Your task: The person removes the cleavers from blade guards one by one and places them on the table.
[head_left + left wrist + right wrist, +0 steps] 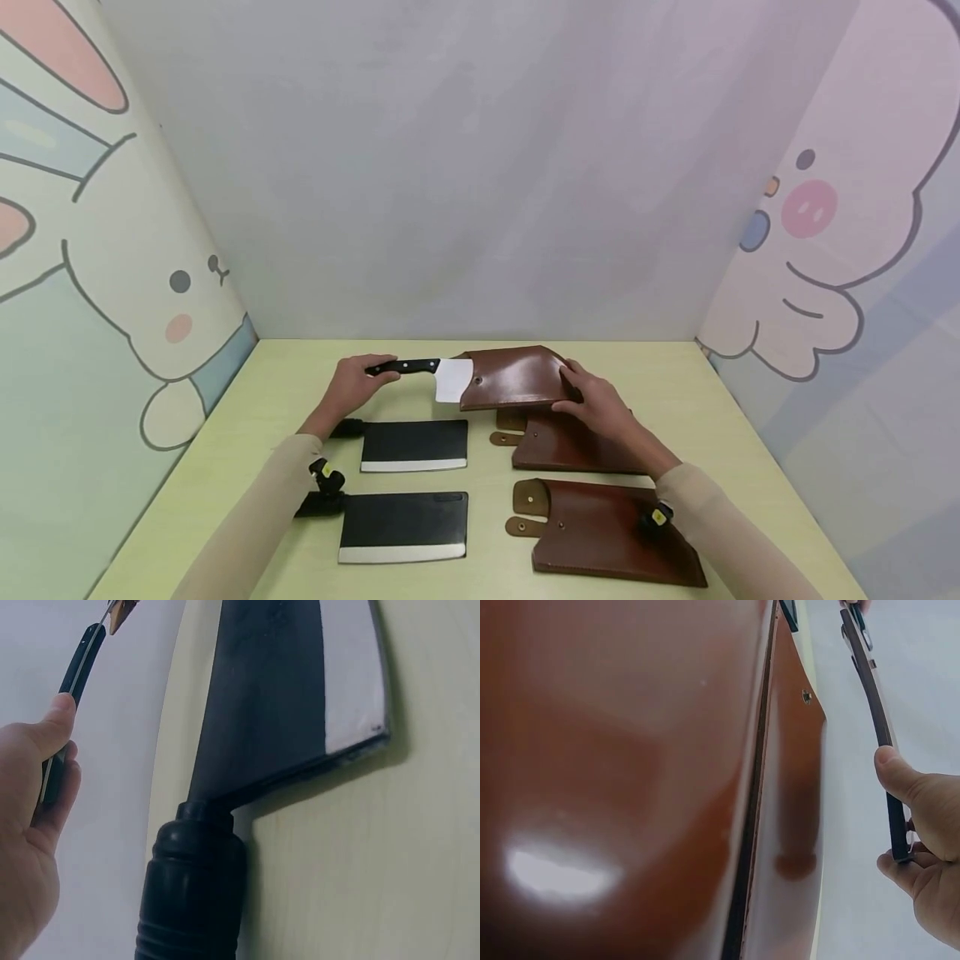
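Note:
My left hand [354,385] grips the black riveted handle [405,367] of a cleaver. The bright blade [452,381] runs into a brown leather sheath [517,379], so only the part near the handle shows. At the sheath's far right end my right hand [596,400] holds its edge between thumb and fingers. In the right wrist view the held sheath [877,712] appears edge-on, raised off the table. The left wrist view shows the left hand [37,802] wrapped round the handle, thumb along it.
Two black-bladed cleavers lie at the left, one behind [414,442] and one in front [403,523]. Two more brown sheaths lie at the right, the rear one [570,442] partly under the right hand, the front one [600,525] with strap and flap toward the left. A wall rises behind the table [285,367].

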`<state>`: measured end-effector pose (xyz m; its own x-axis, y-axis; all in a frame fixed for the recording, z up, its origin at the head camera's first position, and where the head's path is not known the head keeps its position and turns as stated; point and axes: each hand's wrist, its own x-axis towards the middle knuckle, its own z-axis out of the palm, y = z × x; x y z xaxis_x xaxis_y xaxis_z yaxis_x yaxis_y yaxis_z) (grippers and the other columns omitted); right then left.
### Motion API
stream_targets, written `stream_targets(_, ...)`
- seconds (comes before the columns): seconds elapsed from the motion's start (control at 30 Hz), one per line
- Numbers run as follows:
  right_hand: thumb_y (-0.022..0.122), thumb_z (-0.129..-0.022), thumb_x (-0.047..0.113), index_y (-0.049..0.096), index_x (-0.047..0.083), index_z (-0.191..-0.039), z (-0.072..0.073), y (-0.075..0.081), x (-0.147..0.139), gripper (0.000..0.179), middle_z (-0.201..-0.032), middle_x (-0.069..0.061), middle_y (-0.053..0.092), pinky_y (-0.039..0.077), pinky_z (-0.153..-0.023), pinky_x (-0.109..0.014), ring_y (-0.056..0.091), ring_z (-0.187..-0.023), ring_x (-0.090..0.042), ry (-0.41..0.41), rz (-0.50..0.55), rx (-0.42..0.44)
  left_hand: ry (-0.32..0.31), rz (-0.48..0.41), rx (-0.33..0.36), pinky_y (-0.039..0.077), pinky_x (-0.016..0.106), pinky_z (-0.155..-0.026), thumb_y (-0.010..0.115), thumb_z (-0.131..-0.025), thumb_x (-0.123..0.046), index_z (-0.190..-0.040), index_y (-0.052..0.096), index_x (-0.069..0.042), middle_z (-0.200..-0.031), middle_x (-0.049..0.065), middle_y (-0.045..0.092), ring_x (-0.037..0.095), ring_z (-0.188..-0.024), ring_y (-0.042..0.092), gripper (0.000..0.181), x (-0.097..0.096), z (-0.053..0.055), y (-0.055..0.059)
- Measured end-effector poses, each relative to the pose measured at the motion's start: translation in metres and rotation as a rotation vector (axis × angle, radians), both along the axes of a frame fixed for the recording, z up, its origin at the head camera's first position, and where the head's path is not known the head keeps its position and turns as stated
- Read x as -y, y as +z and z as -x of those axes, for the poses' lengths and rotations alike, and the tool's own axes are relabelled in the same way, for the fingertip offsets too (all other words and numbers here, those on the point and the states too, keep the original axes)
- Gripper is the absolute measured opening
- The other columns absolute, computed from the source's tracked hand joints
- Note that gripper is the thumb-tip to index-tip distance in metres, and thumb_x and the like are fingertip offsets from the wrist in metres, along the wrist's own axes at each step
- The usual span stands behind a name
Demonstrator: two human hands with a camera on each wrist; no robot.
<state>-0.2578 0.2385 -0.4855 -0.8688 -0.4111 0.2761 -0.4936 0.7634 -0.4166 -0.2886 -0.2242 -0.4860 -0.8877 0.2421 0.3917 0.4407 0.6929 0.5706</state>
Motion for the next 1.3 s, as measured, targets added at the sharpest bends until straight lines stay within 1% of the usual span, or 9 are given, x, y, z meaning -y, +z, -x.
stream_targets(0.17, 0.08, -0.09, 0.032, 0.042, -0.005, -0.152, -0.001, 0.0, 0.0, 0.081, -0.156, -0.032, 0.039, 0.047, -0.103, -0.058, 0.048, -0.136, -0.048, -0.009, 0.004, -0.002, 0.005, -0.01, -0.015, 0.051, 0.035, -0.068, 0.079, -0.091, -0.027, -0.122, 0.075, -0.003, -0.118, 0.018, 0.074, 0.027, -0.09, 0.071, 0.039, 0.003, 0.0, 0.0)
stream_targets(0.3, 0.08, -0.09, 0.032, 0.041, -0.005, -0.153, -0.002, 0.0, 0.0, 0.082, -0.155, -0.032, 0.038, 0.046, -0.104, -0.058, 0.047, -0.137, -0.048, -0.01, 0.011, 0.002, 0.017, -0.001, -0.029, 0.053, 0.035, -0.071, 0.078, -0.092, -0.028, -0.122, 0.074, -0.002, -0.118, 0.018, 0.073, 0.029, -0.095, 0.072, 0.04, 0.007, 0.0, 0.0)
stream_targets(0.4, 0.079, -0.09, 0.033, 0.04, -0.004, -0.153, -0.004, 0.0, -0.001, 0.083, -0.157, -0.032, 0.037, 0.046, -0.104, -0.058, 0.045, -0.138, -0.048, -0.015, 0.014, 0.004, 0.026, 0.004, -0.033, 0.052, 0.036, -0.071, 0.078, -0.092, -0.028, -0.124, 0.074, -0.002, -0.12, 0.019, 0.073, 0.031, -0.097, 0.073, 0.041, 0.008, -0.002, 0.003)
stream_targets(0.53, 0.079, -0.091, 0.034, 0.039, -0.004, -0.154, -0.004, 0.0, -0.003, 0.084, -0.158, -0.03, 0.036, 0.046, -0.104, -0.058, 0.045, -0.138, -0.048, -0.031, 0.026, 0.0, 0.037, 0.003, -0.039, 0.053, 0.04, -0.071, 0.078, -0.092, -0.029, -0.125, 0.073, -0.003, -0.12, 0.02, 0.072, 0.033, -0.097, 0.072, 0.042, 0.009, -0.006, 0.007)
stream_targets(0.63, 0.079, -0.09, 0.034, 0.039, -0.005, -0.154, -0.004, 0.0, -0.005, 0.084, -0.158, -0.03, 0.036, 0.046, -0.104, -0.058, 0.046, -0.138, -0.048, -0.043, 0.035, -0.008, 0.046, 0.005, -0.043, 0.056, 0.045, -0.074, 0.078, -0.092, -0.03, -0.125, 0.073, -0.004, -0.121, 0.019, 0.072, 0.034, -0.101, 0.072, 0.043, 0.009, -0.006, 0.008)
stream_targets(0.73, 0.079, -0.09, 0.034, 0.039, -0.005, -0.154, -0.005, 0.0, -0.006, 0.084, -0.158, -0.03, 0.036, 0.046, -0.104, -0.058, 0.045, -0.138, -0.048, -0.053, 0.032, -0.017, 0.051, 0.011, -0.053, 0.057, 0.047, -0.076, 0.078, -0.092, -0.03, -0.125, 0.073, -0.004, -0.121, 0.019, 0.073, 0.035, -0.103, 0.072, 0.043, 0.011, -0.005, 0.008)
stream_targets(0.97, 0.079, -0.09, 0.033, 0.038, -0.005, -0.154, -0.007, 0.003, -0.008, 0.085, -0.158, -0.031, 0.036, 0.046, -0.104, -0.059, 0.045, -0.138, -0.049, -0.067, 0.026, -0.028, 0.055, 0.002, -0.083, 0.056, 0.043, -0.073, 0.079, -0.091, -0.029, -0.123, 0.075, -0.004, -0.118, 0.018, 0.074, 0.034, -0.101, 0.072, 0.041, 0.014, -0.006, 0.01)
stream_targets(1.17, 0.079, -0.09, 0.032, 0.038, -0.006, -0.154, -0.008, 0.004, -0.012, 0.084, -0.158, -0.031, 0.035, 0.046, -0.103, -0.059, 0.046, -0.137, -0.049, -0.072, 0.024, -0.037, 0.061, -0.004, -0.092, 0.056, 0.047, -0.076, 0.079, -0.091, -0.027, -0.123, 0.074, -0.002, -0.118, 0.019, 0.073, 0.036, -0.103, 0.072, 0.041, 0.017, -0.007, 0.011)
stream_targets(1.3, 0.079, -0.09, 0.032, 0.039, -0.006, -0.153, -0.008, 0.004, -0.014, 0.084, -0.158, -0.031, 0.035, 0.046, -0.103, -0.059, 0.046, -0.137, -0.049, -0.074, 0.024, -0.046, 0.069, -0.003, -0.095, 0.056, 0.047, -0.075, 0.079, -0.091, -0.028, -0.123, 0.074, -0.003, -0.117, 0.019, 0.074, 0.035, -0.102, 0.072, 0.041, 0.02, -0.006, 0.01)
